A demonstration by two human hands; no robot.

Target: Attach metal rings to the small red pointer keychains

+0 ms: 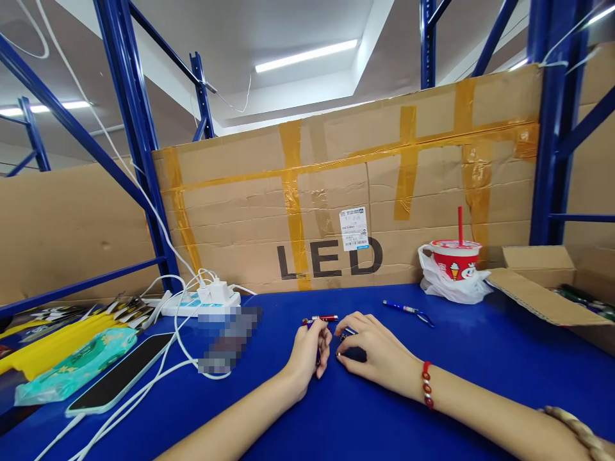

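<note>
My left hand [307, 358] is closed around a slim dark blue-purple tube [318, 354], mostly covered by the fingers. Just beyond its knuckles lies a small red pen-like tube [323, 318] with metallic ends. My right hand [372, 346] faces it, a small gap between them. Its fingers curl over a short shiny blue piece [348, 332], partly hidden, while the thumb stays apart from the forefinger. A tiny bright spot shows at the thumb tip; I cannot make out what it is. Farther right rests a blue pen-like tube [408, 310] with a dark strap loop.
Left on the blue table [269, 410] are a charging phone [122, 371], white cables, a power strip [202, 304], a teal packet [79, 365] and yellow packaging [62, 336]. At right stand a red cup [454, 264] in a plastic bag and an open cardboard box [542, 298]. Cardboard walls the back.
</note>
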